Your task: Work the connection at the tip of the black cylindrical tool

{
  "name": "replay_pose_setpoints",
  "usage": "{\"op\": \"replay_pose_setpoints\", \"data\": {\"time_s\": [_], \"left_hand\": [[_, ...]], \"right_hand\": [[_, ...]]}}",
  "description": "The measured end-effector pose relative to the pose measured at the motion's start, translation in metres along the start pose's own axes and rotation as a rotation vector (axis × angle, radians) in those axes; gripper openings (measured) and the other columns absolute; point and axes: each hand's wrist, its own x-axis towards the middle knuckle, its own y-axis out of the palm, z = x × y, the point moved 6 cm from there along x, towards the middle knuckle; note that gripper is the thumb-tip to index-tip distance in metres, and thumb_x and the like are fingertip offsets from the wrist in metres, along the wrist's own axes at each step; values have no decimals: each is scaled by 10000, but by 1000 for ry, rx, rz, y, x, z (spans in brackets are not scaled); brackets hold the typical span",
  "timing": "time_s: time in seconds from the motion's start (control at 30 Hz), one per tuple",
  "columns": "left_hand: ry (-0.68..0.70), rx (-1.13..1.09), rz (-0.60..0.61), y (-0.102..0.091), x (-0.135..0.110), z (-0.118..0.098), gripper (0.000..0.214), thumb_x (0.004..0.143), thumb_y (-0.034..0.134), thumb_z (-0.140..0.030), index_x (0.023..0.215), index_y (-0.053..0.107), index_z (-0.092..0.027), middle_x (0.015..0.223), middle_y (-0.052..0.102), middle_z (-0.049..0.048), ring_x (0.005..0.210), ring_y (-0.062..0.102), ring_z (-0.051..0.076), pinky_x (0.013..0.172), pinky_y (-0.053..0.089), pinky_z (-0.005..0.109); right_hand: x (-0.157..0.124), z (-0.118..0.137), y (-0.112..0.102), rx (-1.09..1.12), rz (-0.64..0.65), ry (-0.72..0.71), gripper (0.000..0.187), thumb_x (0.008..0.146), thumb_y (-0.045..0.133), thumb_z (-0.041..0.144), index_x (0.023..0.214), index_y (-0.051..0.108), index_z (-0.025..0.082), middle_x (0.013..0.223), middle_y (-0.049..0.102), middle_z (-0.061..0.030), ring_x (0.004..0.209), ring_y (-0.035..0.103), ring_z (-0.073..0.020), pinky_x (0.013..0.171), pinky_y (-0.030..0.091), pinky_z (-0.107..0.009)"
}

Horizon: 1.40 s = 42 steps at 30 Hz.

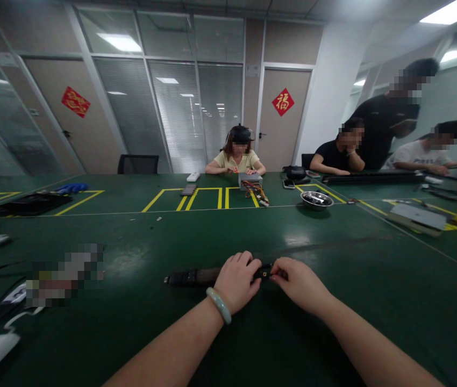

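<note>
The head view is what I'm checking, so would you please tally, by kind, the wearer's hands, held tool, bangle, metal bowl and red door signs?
Hands, left hand and right hand: 2
Long dark tool, held: 1
Pale bangle: 1
Metal bowl: 1
Red door signs, left sign and right sign: 2
Total: 7

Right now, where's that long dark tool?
In the head view, the long dark tool is just below centre, held in the left hand, with the right hand at its right end.
</note>
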Motion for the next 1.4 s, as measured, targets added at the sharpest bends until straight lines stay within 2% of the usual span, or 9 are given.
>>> {"op": "replay_pose_setpoints", "data": {"time_s": [0.17, 0.33, 0.57, 0.77, 0.9, 1.0, 1.1, 1.4], "left_hand": [[-16, -24, 7, 6, 3, 2, 178, 850, 531, -271, 1024, 529, -235, 1038, 489, 38, 930, 507, 190, 816, 435, 327], [-5, -13, 6, 3, 4, -1, 168, 825, 546, -273, 988, 543, -231, 1008, 501, 36, 930, 498, 200, 816, 435, 339], [40, -15, 29, -2, -1, -7, 154, 791, 573, -232, 942, 544, -223, 989, 508, 34, 934, 490, 208, 818, 423, 354], [13, 19, 33, 5, 1, -5, 149, 832, 586, -307, 955, 546, -233, 1007, 510, 29, 951, 497, 205, 815, 424, 347], [63, 0, 10, 7, 3, -7, 105, 846, 563, -238, 951, 560, -231, 1012, 522, 26, 978, 500, 196, 855, 415, 343], [41, -46, 5, 9, 4, -4, 100, 849, 542, -209, 941, 578, -227, 997, 537, 27, 965, 514, 189, 845, 427, 331], [6, -97, 20, 11, 5, 1, 117, 851, 545, -233, 957, 594, -224, 994, 546, 28, 921, 539, 181, 819, 441, 324], [17, -144, -7, 12, 6, 4, 137, 842, 598, -298, 960, 601, -228, 996, 547, 6, 911, 549, 167, 809, 445, 316]], "right_hand": [[1, -4, 7, 8, 5, 33, 94, 818, 550, 261, 793, 629, 216, 819, 634, -2, 711, 553, -141, 618, 348, -241], [4, -11, 9, 32, 26, 95, 112, 825, 545, 267, 839, 640, 209, 827, 650, -12, 731, 575, -146, 629, 372, -239], [1, -7, 5, 31, 54, 61, 103, 808, 561, 276, 821, 645, 217, 802, 651, -3, 718, 581, -143, 619, 382, -236], [0, -6, 5, -34, 71, 78, 114, 820, 558, 286, 813, 646, 214, 802, 650, -6, 720, 581, -145, 609, 374, -236], [2, -8, 7, -40, 57, 69, 113, 818, 558, 283, 794, 645, 214, 787, 644, -6, 713, 574, -145, 612, 371, -237], [2, -9, 6, -40, 52, 58, 115, 819, 555, 282, 804, 648, 215, 791, 643, -8, 707, 569, -144, 610, 372, -236], [2, -9, 5, -40, 59, 51, 118, 822, 556, 286, 830, 655, 220, 807, 644, -6, 708, 571, -143, 612, 377, -236], [2, -4, 4, 5, 22, -25, 112, 820, 561, 278, 836, 659, 226, 814, 641, 2, 711, 564, -140, 621, 377, -238]]}}
